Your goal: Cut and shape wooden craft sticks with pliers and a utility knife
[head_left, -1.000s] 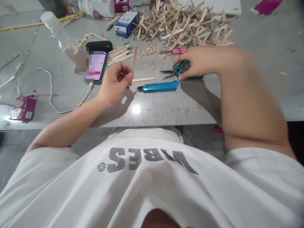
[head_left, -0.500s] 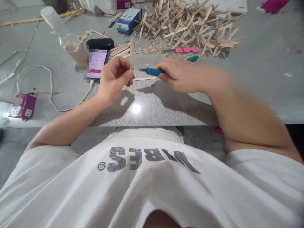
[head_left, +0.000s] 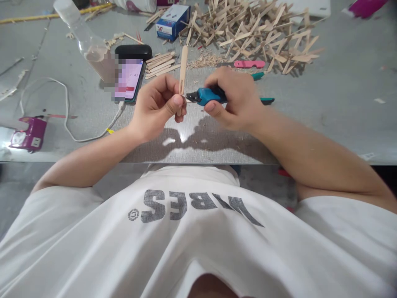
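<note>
My left hand (head_left: 163, 103) pinches an upright wooden craft stick (head_left: 183, 64) between thumb and fingers. A narrow slot shows low on the stick, just above my fingertips. My right hand (head_left: 234, 97) is wrapped round a pair of cutting pliers (head_left: 205, 96) with black jaws, a blue body and green handle ends. The tips of the jaws are right beside the lower part of the stick; whether they touch it I cannot tell. Behind the jaws another stick on the table is mostly hidden.
A heap of craft sticks (head_left: 248, 31) fills the back right, with wood chips (head_left: 204, 61) and a pink-handled knife (head_left: 249, 64) before it. At the left are stacked sticks (head_left: 159, 64), a phone (head_left: 130, 80) on a cable, a bottle (head_left: 93, 51) and a black case (head_left: 133, 51).
The pliers have come left and turned, their jaws now close to the stick. My left hand has shifted slightly right, still pinching the stick, whose slot now faces me.
</note>
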{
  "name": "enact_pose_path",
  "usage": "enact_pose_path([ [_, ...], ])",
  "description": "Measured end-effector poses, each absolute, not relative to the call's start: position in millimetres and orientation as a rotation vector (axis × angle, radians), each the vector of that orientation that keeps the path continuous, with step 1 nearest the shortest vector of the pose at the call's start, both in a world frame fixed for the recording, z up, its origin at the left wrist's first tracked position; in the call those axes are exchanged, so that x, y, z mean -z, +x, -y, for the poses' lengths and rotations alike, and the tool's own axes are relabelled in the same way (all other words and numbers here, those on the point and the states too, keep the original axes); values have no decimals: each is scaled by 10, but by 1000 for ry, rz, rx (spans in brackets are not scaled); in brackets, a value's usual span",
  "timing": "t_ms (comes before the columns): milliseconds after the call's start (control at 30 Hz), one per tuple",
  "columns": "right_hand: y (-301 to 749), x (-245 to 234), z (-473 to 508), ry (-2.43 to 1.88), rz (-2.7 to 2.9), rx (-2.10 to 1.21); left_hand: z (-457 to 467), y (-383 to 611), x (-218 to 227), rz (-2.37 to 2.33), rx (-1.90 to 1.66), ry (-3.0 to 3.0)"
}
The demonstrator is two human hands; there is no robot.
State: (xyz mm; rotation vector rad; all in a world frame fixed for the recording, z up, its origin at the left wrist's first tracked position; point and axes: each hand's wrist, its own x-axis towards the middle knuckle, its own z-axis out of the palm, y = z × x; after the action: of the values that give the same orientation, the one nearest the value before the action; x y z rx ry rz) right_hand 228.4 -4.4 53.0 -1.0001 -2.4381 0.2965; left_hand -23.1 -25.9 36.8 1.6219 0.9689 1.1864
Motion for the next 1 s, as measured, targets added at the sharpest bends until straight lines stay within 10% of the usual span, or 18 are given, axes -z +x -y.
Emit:
enact_pose_path([
  [1000,2253,-543,69,-1048,2546,-440,415,-254,-472,-730,-962,1610],
])
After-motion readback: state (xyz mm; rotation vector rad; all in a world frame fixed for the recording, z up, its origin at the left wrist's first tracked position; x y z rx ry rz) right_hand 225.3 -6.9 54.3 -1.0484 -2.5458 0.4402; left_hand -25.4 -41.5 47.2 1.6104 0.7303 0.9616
